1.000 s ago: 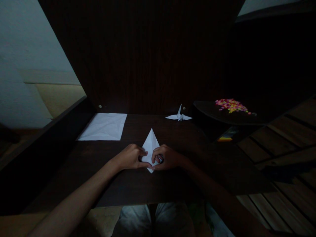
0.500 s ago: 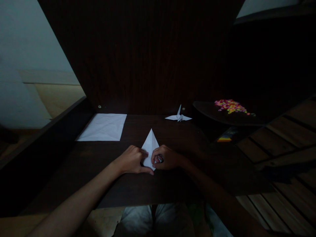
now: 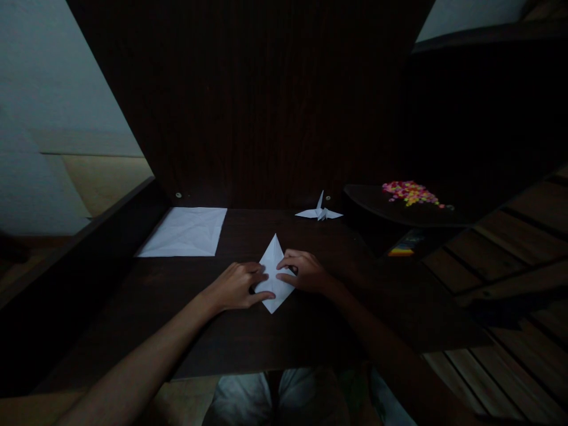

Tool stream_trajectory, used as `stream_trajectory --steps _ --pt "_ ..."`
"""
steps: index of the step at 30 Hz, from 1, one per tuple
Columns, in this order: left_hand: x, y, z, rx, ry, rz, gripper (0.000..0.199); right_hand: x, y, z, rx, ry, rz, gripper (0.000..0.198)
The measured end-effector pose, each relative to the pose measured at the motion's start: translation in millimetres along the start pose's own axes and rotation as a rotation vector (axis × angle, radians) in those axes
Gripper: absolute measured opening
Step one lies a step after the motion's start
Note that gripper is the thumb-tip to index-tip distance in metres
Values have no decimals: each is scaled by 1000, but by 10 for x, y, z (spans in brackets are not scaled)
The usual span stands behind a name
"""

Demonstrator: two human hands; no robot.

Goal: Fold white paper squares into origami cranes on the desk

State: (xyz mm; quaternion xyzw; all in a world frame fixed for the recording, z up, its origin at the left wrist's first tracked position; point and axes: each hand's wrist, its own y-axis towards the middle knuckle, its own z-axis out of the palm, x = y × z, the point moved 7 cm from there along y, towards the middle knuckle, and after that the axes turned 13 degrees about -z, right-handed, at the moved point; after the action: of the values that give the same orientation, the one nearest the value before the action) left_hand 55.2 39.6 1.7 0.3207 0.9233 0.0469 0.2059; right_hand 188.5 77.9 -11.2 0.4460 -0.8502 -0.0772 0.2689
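In the head view a white sheet of paper folded into a kite-like diamond (image 3: 272,284) lies on the dark tabletop in front of me, one point away from me and one toward me. A crease runs down its middle. My left hand (image 3: 239,285) rests over its left corner, fingers on the paper, thumb stretched along the lower left edge. Over the right corner is my right hand (image 3: 306,271), thumb and forefinger apart on the paper's surface. The other fingers of that hand are partly hidden. Behind the diamond stands a folded white paper crane (image 3: 320,213).
A creased white paper square (image 3: 184,232) lies at the back left, beside the low side board (image 3: 89,260). At the right, a dark raised shelf (image 3: 368,198) carries a heap of small colourful pieces (image 3: 410,193). An upright dark panel (image 3: 266,106) closes off the back.
The paper's right side has spread outward, turning the narrow shape into a wider diamond. My right hand has uncurled and moved slightly up and right. My left hand has barely moved.
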Motion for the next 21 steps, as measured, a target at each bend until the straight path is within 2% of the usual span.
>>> stream_trajectory --steps 7,13,21 --pt "15 30 -9 -28 45 17 53 -4 -3 17 17 -10 -8 24" --pt "77 16 125 35 65 34 60 -19 5 38 44 -45 -59 27" --pt "105 16 163 81 20 -10 67 -84 -27 143 156 30 22 34"
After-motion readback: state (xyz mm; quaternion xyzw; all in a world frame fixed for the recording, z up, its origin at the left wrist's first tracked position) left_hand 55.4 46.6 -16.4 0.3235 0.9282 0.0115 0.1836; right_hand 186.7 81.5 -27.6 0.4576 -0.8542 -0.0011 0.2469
